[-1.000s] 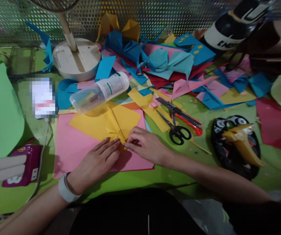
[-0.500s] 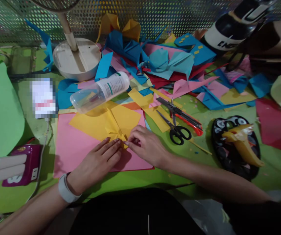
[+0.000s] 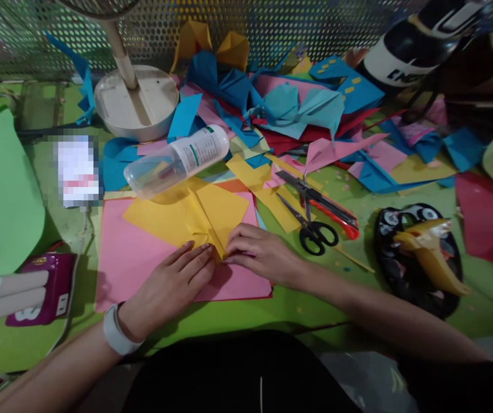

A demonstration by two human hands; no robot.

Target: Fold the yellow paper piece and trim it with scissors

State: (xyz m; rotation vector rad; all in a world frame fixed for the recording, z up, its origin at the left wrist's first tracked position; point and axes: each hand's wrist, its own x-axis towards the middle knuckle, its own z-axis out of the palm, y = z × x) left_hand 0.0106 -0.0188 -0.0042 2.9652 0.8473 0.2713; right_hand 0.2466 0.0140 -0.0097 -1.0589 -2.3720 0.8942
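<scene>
Right above the two hands lies a clear plastic bottle point(image 3: 176, 161) on its side, its end over the yellow paper point(image 3: 195, 218). One pair of black scissors point(image 3: 310, 221) sits just to the right, beside a red cutter point(image 3: 335, 211). Behind them, a big messy heap of blue, pink and yellow paper scraps point(image 3: 289, 109) fills the green table point(image 3: 298, 304). The yellow paper is flat and thin, with a folded point, and rests on one pink sheet point(image 3: 135, 258). The left hand point(image 3: 169, 284) presses flat, fingers together, on the fold's tip. The right hand point(image 3: 259, 252) pinches the same tip with curled fingers.
</scene>
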